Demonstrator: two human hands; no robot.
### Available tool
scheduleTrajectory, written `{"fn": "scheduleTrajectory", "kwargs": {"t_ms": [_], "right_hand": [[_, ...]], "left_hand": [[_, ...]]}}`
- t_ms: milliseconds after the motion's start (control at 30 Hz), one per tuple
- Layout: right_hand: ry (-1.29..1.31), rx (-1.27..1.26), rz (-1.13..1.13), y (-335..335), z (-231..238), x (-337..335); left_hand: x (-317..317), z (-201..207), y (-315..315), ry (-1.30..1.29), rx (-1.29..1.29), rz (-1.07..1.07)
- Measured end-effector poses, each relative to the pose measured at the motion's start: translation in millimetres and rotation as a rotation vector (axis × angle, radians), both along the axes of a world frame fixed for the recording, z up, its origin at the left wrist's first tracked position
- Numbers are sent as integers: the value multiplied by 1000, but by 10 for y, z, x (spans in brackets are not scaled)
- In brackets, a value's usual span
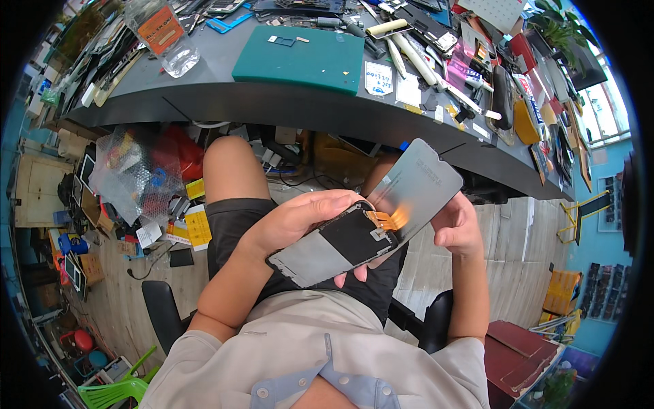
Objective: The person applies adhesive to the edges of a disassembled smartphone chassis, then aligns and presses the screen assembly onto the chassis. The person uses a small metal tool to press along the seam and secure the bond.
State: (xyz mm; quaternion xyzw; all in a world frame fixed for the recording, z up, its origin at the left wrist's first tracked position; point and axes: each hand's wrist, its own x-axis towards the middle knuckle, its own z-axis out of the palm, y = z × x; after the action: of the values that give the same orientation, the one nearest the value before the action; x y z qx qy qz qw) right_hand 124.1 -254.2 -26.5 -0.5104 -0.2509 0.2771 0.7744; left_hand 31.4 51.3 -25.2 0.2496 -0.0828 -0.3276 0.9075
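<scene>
Over my lap, my left hand (310, 213) is wrapped round an opened phone body (296, 261), thumb along its upper edge and fingertips showing below. Its inside is silver-grey at the lower end and black toward the other. A phone screen panel (426, 180), its silvery back facing me, stands tilted at the phone body's right end. My right hand (460, 225) grips this panel by its right edge. An orange flex cable (387, 221) lies between the phone body and the panel, seeming to join them. The far fingers of my right hand are hidden behind the panel.
Ahead is a grey workbench (211, 82) with a green mat (300, 60), a clear bottle (163, 37) and cluttered tools and parts. Bubble wrap (136, 170) and boxes lie at the floor's left. Chair armrests (163, 310) flank me; a dark red box (521, 358) stands at right.
</scene>
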Motion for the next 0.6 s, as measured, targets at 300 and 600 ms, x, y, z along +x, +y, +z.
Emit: {"fn": "scheduleTrajectory", "kwargs": {"t_ms": [300,600], "right_hand": [[265,92,179,442,62,21],[156,174,-23,515,124,162]], "left_hand": [[9,16,-82,10,-61,24],[-24,-53,4,52,-9,157]]}}
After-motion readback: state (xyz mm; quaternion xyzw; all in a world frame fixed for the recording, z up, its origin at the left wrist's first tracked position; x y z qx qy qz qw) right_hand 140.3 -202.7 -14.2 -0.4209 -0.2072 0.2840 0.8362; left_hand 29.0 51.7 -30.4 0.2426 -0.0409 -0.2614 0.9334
